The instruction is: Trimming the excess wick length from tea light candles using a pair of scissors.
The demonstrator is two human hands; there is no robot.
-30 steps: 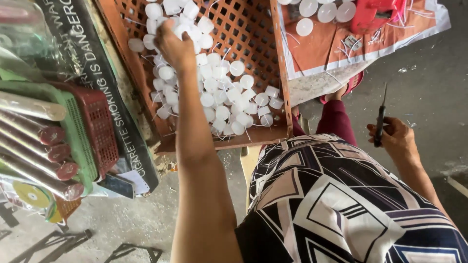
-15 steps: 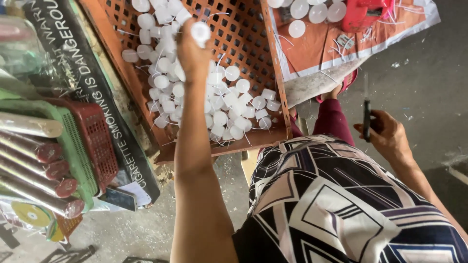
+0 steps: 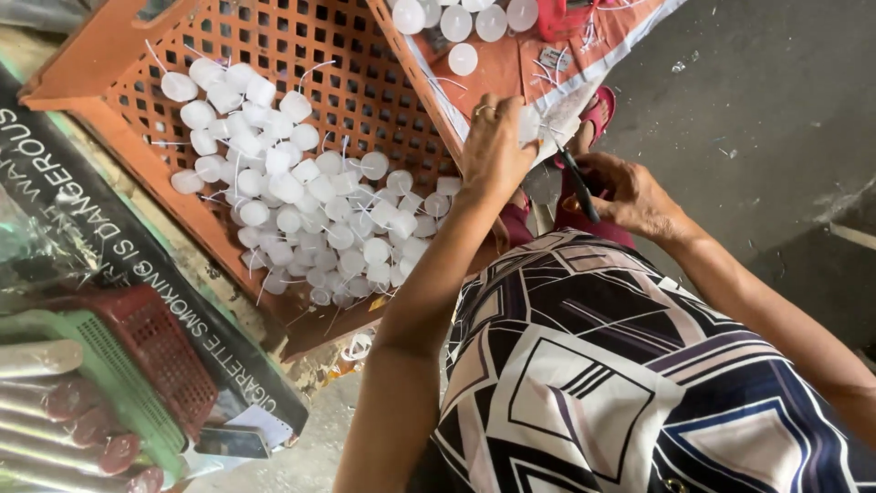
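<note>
Beside the orange crate [image 3: 128,36], left hand [image 3: 493,146] clenched round a white cap [image 3: 529,123], right hand [image 3: 630,192] gripping scissors [image 3: 579,187].

left hand [image 3: 493,146] pinches a white cap [image 3: 529,123] beside the orange crate [image 3: 119,46] heaped with white caps [image 3: 301,205]. right hand [image 3: 630,192] grips dark scissors [image 3: 579,187] just beside it, above a patterned lap [image 3: 620,365].

caps [image 3: 301,196] in crate [image 3: 109,55] (left of hands)
</note>
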